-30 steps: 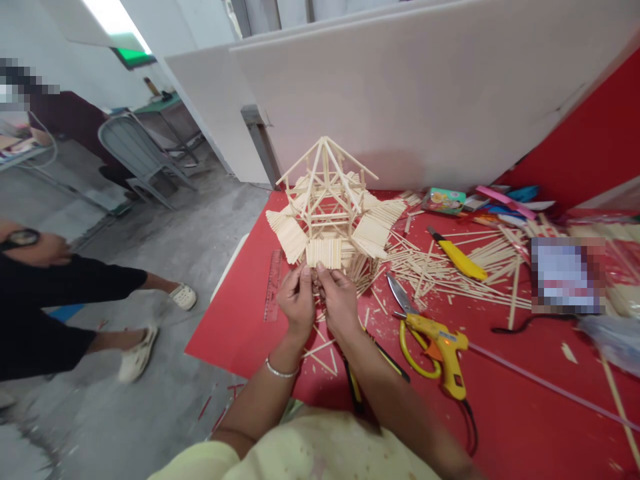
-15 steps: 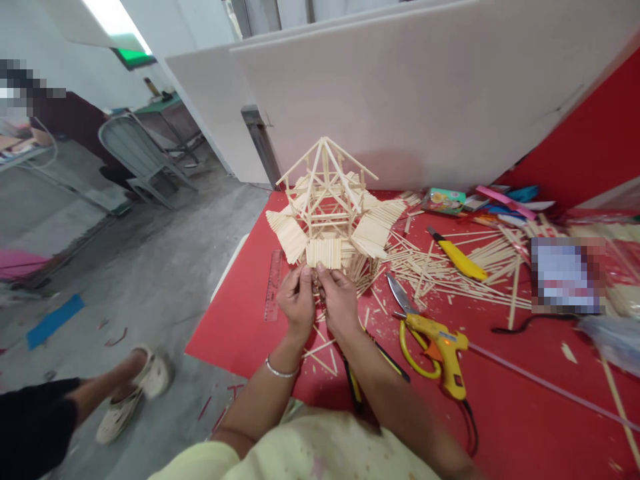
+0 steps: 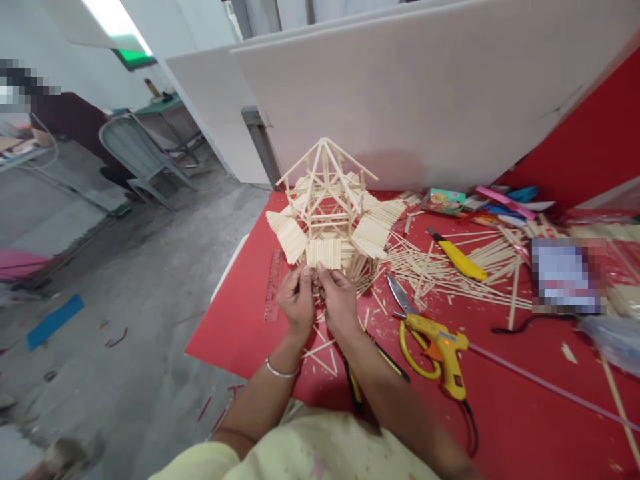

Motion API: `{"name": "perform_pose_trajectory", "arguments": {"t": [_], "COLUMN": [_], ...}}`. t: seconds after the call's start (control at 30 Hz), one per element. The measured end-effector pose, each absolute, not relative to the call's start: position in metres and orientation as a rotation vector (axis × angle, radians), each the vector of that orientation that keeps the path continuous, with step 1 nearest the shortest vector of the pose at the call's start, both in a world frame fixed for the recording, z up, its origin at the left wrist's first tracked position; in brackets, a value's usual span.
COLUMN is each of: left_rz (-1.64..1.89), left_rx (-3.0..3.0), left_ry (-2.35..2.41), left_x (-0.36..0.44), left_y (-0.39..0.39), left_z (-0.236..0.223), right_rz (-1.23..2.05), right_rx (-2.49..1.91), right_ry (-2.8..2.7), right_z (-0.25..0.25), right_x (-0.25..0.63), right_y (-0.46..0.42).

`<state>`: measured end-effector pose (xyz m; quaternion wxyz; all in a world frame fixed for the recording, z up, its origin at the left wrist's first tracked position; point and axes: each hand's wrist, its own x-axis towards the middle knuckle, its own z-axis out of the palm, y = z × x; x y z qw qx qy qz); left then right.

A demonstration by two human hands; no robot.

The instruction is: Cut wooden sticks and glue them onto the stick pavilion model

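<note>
A pavilion-like model (image 3: 326,177) built of thin wooden sticks stands on a red board (image 3: 235,327). Its top is a bare pointed frame, and slatted panels slope outward below. At the front is a small stick panel (image 3: 325,255), with the fingers of both hands closed at its lower edge. My left hand (image 3: 296,301) pinches the left part, its thumb pointing up. Beside it, my right hand (image 3: 340,299) grips near the middle with thumb and fingers. The fingertips are partly hidden behind the thumbs. Left of my hands lies a clear ruler (image 3: 273,283).
On the right lie a yellow glue gun (image 3: 443,347) with a long glue stick, scissors (image 3: 400,293), a yellow utility knife (image 3: 463,260) and many loose sticks (image 3: 420,267). White boards (image 3: 375,100) lean behind. A seated person (image 3: 75,127) and a chair (image 3: 137,150) are at left.
A passer-by's legs and pale clogs at lower left have moved mostly out of view, leaving a blurred foot at the edge. My hands and the model stay almost still.
</note>
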<state>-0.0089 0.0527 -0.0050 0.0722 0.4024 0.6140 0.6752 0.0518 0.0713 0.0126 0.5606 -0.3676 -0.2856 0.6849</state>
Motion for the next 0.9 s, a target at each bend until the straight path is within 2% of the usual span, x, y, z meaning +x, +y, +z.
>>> {"name": "perform_pose_trajectory", "arguments": {"t": [0.9], "left_rz": [2.014], "left_rx": [1.2], "left_ry": [1.867], "left_x": [-0.0085], "left_y": [0.0522], "left_z": [-0.0034], "right_rz": [1.611], "right_rx": [-0.875], "right_ry": [-0.671], "right_z": [0.0107], "right_x": [0.0519], "right_y": [0.0716]}}
